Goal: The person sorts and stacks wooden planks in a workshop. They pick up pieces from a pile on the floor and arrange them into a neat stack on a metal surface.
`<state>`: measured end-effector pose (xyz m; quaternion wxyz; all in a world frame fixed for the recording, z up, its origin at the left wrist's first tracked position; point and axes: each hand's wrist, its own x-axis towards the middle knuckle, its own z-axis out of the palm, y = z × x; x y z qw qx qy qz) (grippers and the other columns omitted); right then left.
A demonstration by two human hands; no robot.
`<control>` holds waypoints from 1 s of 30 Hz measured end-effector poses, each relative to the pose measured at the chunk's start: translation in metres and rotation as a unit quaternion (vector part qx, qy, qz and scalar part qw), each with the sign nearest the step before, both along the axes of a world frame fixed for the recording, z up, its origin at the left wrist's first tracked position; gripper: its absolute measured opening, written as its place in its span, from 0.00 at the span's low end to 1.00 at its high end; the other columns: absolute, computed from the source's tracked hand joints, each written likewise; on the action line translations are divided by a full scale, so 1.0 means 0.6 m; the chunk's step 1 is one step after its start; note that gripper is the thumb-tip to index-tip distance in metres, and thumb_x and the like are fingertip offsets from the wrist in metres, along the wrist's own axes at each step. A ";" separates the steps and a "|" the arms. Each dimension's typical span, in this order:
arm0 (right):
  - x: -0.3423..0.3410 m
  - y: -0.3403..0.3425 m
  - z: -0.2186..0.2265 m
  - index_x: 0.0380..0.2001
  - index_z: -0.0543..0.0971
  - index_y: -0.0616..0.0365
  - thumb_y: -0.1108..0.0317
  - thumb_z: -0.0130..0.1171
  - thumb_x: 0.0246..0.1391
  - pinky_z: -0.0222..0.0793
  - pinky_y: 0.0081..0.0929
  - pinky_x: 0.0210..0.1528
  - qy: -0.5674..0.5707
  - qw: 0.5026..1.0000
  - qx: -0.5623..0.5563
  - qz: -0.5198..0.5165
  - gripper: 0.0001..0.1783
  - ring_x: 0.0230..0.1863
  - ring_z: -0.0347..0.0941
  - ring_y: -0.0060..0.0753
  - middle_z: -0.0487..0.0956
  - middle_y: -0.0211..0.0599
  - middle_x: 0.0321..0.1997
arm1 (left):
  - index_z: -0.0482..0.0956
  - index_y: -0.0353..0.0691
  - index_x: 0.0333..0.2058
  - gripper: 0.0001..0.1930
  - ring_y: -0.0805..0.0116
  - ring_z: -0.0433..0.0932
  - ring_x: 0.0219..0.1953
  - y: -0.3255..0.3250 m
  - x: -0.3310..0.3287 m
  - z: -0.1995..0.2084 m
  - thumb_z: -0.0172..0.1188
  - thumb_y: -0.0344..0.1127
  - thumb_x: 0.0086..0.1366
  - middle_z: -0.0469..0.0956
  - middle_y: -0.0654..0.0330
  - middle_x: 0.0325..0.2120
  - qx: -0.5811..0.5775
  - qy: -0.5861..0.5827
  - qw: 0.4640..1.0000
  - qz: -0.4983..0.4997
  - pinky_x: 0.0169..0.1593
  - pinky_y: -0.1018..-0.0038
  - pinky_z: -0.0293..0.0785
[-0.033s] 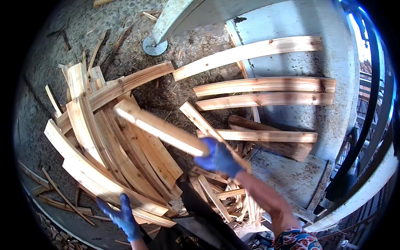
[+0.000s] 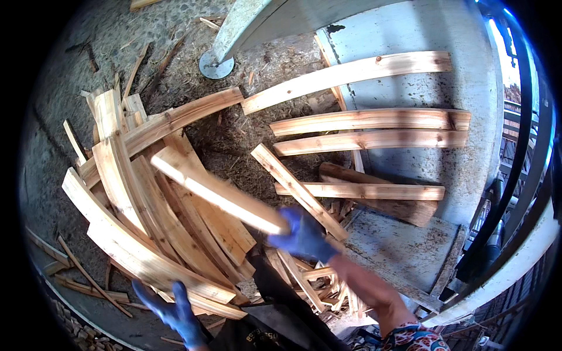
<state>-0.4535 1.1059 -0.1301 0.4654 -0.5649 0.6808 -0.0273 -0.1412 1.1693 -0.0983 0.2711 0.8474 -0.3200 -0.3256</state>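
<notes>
My right hand (image 2: pixel 301 234), in a blue glove, is closed round the near end of a pale wooden board (image 2: pixel 216 190). That board slants away to the upper left, over a pile of boards (image 2: pixel 137 254), and is slightly blurred. Whether its far end touches the pile I cannot tell. Beside the near edge of the pile is my left hand (image 2: pixel 175 313), also gloved in blue, with thumb and fingers spread and nothing in it. A single narrow board (image 2: pixel 295 187) lies aslant just beyond my right hand.
Several boards (image 2: pixel 374 139) lie across a pale metal surface (image 2: pixel 421 88) on the right, with a darker split log (image 2: pixel 404 207) under one. A metal post with a round foot (image 2: pixel 216 65) stands at the back. Offcuts (image 2: pixel 336 292) are heaped near my body. Black hoses (image 2: pixel 506 205) run along the right.
My right hand and its board have shifted slightly left and toward me. My left hand has moved a little nearer my body, its fingers still spread.
</notes>
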 end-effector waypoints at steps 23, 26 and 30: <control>-0.402 0.064 -0.014 0.32 0.74 0.60 0.77 0.53 0.48 0.75 0.28 0.34 -0.249 0.625 -0.048 -0.738 0.06 0.34 0.77 0.35 0.79 0.39 0.32 | 0.64 0.35 0.53 0.23 0.65 0.74 0.35 0.034 -0.099 -0.023 0.52 0.30 0.58 0.76 0.55 0.29 0.094 0.474 0.843 0.236 0.45 0.70 0.69; -0.454 0.051 0.010 0.33 0.74 0.60 0.75 0.52 0.48 0.75 0.31 0.39 -0.098 0.846 -0.138 -0.505 0.06 0.38 0.76 0.37 0.78 0.42 0.36 | 0.63 0.35 0.54 0.23 0.65 0.74 0.35 0.047 -0.105 -0.039 0.52 0.30 0.58 0.76 0.56 0.29 0.069 0.496 0.840 0.211 0.44 0.70 0.68; -0.501 -0.045 0.032 0.31 0.73 0.60 0.75 0.51 0.49 0.73 0.36 0.45 -0.275 0.667 -0.132 -0.680 0.05 0.43 0.74 0.41 0.77 0.44 0.39 | 0.63 0.35 0.55 0.24 0.67 0.73 0.35 0.062 -0.100 -0.064 0.52 0.33 0.60 0.75 0.56 0.32 0.087 0.475 0.858 0.178 0.42 0.73 0.70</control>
